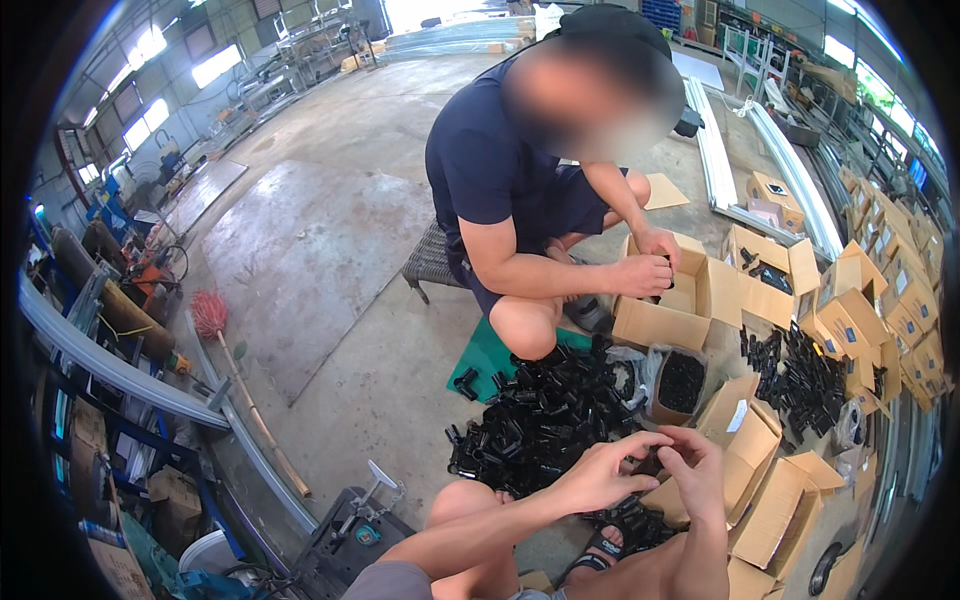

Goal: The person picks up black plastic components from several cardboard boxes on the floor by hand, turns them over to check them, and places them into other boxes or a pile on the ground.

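Observation:
My left hand [608, 478] and my right hand [695, 470] meet in front of me, fingertips pinched around a small dark piece. The fingers mostly hide it, so its kind cannot be made out. Just beyond my left forearm lies a big heap of black fittings [530, 425], partly on a green sheet [470, 362]. More black parts [632, 520] lie on the floor below my hands. An open carton [738, 440] stands right beside my right hand. Past my fingers is a lined box of small black pieces [682, 382].
Across the heap a co-worker [500, 180] on a woven stool [430, 258] holds a black part over an open carton [660, 325]. Another black pile [795, 380] and stacked cartons [905, 300] stand at right. A broom [240, 370] and a black machine [350, 545] are at left.

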Available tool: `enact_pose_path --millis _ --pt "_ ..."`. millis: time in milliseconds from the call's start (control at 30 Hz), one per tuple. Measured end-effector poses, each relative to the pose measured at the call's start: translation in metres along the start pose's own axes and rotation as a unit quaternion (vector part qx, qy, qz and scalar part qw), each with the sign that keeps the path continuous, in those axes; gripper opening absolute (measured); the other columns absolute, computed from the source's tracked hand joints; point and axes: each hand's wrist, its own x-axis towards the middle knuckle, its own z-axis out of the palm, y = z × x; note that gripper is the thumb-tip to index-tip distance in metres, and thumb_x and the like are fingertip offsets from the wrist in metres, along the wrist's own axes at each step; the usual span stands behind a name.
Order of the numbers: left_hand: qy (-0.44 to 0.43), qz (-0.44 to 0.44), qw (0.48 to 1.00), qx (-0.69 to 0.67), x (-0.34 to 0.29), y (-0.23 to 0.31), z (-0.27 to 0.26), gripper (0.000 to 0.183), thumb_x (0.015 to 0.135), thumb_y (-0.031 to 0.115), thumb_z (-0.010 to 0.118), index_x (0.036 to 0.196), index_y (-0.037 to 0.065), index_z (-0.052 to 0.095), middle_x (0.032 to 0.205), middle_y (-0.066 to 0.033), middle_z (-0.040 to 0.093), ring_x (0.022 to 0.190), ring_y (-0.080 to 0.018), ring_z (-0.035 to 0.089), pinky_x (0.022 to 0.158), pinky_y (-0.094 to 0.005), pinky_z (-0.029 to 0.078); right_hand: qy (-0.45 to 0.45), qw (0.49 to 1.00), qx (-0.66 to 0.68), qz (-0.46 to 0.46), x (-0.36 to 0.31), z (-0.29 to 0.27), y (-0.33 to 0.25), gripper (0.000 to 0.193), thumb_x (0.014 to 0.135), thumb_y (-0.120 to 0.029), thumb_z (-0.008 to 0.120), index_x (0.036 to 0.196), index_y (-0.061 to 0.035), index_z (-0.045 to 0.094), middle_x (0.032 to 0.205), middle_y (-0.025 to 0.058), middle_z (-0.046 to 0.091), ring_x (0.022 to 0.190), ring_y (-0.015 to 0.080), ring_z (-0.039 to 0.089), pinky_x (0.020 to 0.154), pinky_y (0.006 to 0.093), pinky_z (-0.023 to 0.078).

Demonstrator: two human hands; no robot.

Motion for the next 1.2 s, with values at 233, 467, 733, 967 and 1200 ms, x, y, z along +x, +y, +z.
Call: enact_pose_path --millis 233,467,733,967,1200 --pt "-0.034 0.031 0.998 -0.046 0.006 -0.010 0.004 0.070 0.079 0.001 0.078 0.142 0.012 0.049 0.133 -0.0073 0.060 0.115 -0.0227 0.060 0.095 -0.0379 0.052 0.000 0.998 -0.042 0.037 0.003 -0.010 0.004 0.025 0.089 -0.005 0.072 0.112 0.0037 0.069 0.096 0.0049 0.071 0.086 0.0092 0.065 0.076 0.0236 0.052" --pt "0.000 -0.092 0.987 -0.128 0.001 -0.005 0.002 0.066 0.080 -0.008 0.072 0.138 0.015 0.050 0.120 -0.0091 0.062 0.107 -0.0195 0.062 0.088 -0.0322 0.052 0.002 1.000 -0.009 0.011 0.015 -0.022 -0.002 0.039 0.095 -0.010 0.066 0.132 -0.0015 0.058 0.113 0.0071 0.068 0.096 0.0105 0.063 0.084 0.0262 0.051" --pt "0.066 -0.098 0.993 0.026 0.010 0.000 -0.024 0.065 0.079 -0.014 0.070 0.136 0.015 0.053 0.110 -0.0080 0.061 0.099 -0.0140 0.063 0.084 -0.0273 0.053 0.152 0.964 -0.142 0.166 0.136 -0.130 0.082 0.030 0.098 -0.027 0.060 0.118 -0.0050 0.066 0.099 0.0055 0.071 0.086 0.0125 0.066 0.072 0.0283 0.050" --pt "0.082 -0.093 0.986 0.114 0.028 0.003 -0.028 0.060 0.077 -0.009 0.074 0.131 0.013 0.059 0.106 -0.0080 0.063 0.093 -0.0136 0.062 0.083 -0.0280 0.053 0.126 0.792 -0.561 0.208 0.231 -0.175 0.252 0.021 0.088 -0.020 0.066 0.105 -0.0111 0.074 0.105 0.0160 0.073 0.095 0.0327 0.070 0.085 0.0434 0.056" --pt "0.087 -0.125 0.971 0.186 0.046 0.002 -0.031 0.055 0.076 0.001 0.073 0.128 0.014 0.062 0.102 -0.0093 0.066 0.090 -0.0210 0.066 0.083 -0.0307 0.055 0.150 0.761 -0.576 0.259 0.258 -0.156 0.309 0.019 0.089 -0.016 0.064 0.103 -0.0106 0.074 0.109 0.0186 0.071 0.105 0.0375 0.068 0.090 0.0465 0.055"
